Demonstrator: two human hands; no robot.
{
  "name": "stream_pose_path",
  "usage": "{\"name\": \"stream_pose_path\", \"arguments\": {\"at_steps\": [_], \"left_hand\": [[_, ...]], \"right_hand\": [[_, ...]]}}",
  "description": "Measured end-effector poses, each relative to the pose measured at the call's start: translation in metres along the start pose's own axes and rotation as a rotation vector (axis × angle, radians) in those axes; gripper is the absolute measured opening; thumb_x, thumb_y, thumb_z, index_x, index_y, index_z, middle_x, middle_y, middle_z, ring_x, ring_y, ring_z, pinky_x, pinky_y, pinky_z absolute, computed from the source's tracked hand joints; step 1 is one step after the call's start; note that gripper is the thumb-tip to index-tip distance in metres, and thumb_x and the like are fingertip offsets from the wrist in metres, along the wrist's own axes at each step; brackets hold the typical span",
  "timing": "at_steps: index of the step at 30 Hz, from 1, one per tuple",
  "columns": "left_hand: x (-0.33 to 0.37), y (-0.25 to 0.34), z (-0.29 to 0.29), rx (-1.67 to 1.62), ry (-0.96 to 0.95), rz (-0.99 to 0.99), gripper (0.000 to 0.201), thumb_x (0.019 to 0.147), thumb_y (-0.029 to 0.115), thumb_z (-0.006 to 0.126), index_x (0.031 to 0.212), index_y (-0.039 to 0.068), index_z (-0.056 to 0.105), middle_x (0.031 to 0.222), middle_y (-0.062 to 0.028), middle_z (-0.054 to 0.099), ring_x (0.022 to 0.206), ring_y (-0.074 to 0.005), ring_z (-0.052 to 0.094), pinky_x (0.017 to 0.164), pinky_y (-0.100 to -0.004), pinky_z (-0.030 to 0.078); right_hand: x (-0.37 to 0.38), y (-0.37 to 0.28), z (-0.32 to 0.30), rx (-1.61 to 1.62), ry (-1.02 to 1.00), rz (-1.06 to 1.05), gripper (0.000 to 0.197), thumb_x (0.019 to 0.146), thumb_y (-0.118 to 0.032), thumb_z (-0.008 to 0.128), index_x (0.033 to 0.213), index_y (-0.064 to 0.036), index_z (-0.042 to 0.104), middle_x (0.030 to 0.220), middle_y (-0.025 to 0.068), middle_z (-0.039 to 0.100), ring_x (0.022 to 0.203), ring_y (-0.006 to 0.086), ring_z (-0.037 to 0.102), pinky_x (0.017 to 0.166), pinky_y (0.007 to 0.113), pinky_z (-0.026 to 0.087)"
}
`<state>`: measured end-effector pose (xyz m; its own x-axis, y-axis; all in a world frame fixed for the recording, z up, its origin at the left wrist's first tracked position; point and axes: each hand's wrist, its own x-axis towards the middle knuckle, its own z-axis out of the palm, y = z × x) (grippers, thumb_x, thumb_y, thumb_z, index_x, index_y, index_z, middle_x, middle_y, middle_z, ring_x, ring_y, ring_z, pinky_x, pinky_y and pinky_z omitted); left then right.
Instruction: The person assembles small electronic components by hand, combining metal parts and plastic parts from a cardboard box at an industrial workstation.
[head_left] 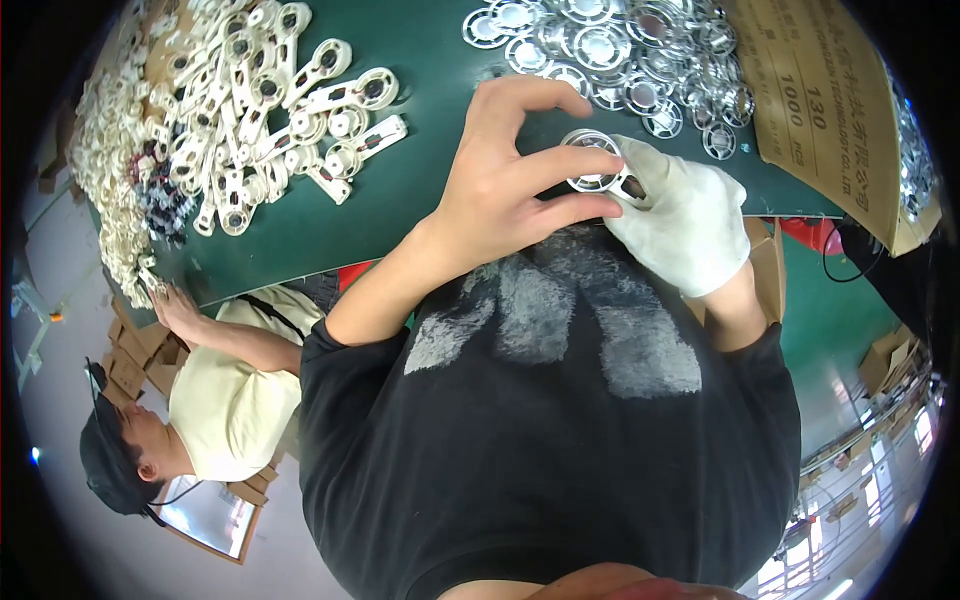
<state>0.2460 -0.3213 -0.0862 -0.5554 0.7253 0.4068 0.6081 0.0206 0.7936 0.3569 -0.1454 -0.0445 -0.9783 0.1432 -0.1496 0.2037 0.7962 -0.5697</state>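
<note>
The left hand (500,190), bare, and the right hand (685,225), in a white glove, meet over the near edge of the green desk (420,190). Between them sits one round silver metal ring part (597,160). The left thumb and fingers are closed on its left rim. The gloved right hand is closed on its right side.

Hold the part by its rim only, and keep the spoked face clear of the fingertips. Let the gloved hand carry the weight while the bare fingers turn or seat the piece; bare skin appears likely to mark the bright surface. Keep the part above the desk, so that a slip drops it onto the green surface and not to the floor.

A heap of like silver discs (610,50) lies far and slightly right. A pile of white plastic arms (250,110) lies far left. A brown carton flap (820,100) lies at the right. Another person in a pale shirt (235,390) works at the left, one hand on the desk edge.
</note>
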Motion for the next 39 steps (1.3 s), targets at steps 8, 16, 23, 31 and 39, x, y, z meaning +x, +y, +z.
{"name": "stream_pose_path", "arguments": {"at_steps": [8, 16, 23, 31, 39], "left_hand": [[0.004, -0.015, -0.025, -0.099, -0.099, 0.198, 0.053, 0.074, 0.020, 0.088, 0.121, 0.001, 0.072, 0.124, -0.0173, 0.073, 0.118, -0.0388, 0.067, 0.097, -0.0428, 0.055], [0.003, -0.015, -0.023, -0.096, -0.030, 0.199, 0.049, 0.077, 0.017, 0.086, 0.121, 0.000, 0.073, 0.126, -0.0185, 0.072, 0.118, -0.0382, 0.067, 0.098, -0.0433, 0.055], [0.005, -0.015, -0.027, -0.311, -0.182, 0.021, 0.065, 0.081, 0.012, 0.082, 0.140, -0.004, 0.058, 0.126, -0.0201, 0.072, 0.118, -0.0340, 0.070, 0.098, -0.0387, 0.057], [0.008, -0.002, -0.029, -0.214, -0.106, 0.041, 0.061, 0.082, 0.012, 0.084, 0.136, -0.005, 0.060, 0.124, -0.0227, 0.072, 0.113, -0.0342, 0.072, 0.094, -0.0374, 0.059], [0.011, -0.002, -0.032, -0.308, -0.197, 0.137, 0.062, 0.083, 0.013, 0.084, 0.137, -0.004, 0.060, 0.126, -0.0265, 0.070, 0.116, -0.0379, 0.070, 0.095, -0.0409, 0.059]], "right_hand": [[0.018, -0.011, -0.012, -0.041, -0.075, -0.097, 0.028, 0.084, -0.027, 0.074, 0.110, -0.0151, 0.072, 0.073, 0.0098, 0.072, 0.066, 0.0303, 0.072, 0.059, 0.042, 0.057], [0.019, -0.014, -0.012, -0.070, -0.027, -0.143, 0.026, 0.084, -0.028, 0.075, 0.107, -0.0151, 0.072, 0.072, 0.0091, 0.071, 0.065, 0.0300, 0.072, 0.059, 0.041, 0.057], [0.021, -0.017, -0.017, 0.027, -0.130, 0.012, 0.026, 0.086, -0.031, 0.074, 0.103, -0.0116, 0.073, 0.071, 0.0112, 0.071, 0.067, 0.0326, 0.072, 0.061, 0.042, 0.057], [0.030, -0.020, -0.030, 0.530, -0.415, 0.213, 0.029, 0.089, -0.023, 0.067, 0.110, -0.0018, 0.069, 0.080, 0.0135, 0.069, 0.070, 0.0192, 0.069, 0.066, 0.036, 0.054], [0.035, -0.007, -0.032, 1.011, -0.788, 0.293, 0.021, 0.099, -0.023, 0.063, 0.106, -0.0042, 0.070, 0.074, 0.0004, 0.061, 0.062, 0.0075, 0.055, 0.059, 0.027, 0.046]]}}
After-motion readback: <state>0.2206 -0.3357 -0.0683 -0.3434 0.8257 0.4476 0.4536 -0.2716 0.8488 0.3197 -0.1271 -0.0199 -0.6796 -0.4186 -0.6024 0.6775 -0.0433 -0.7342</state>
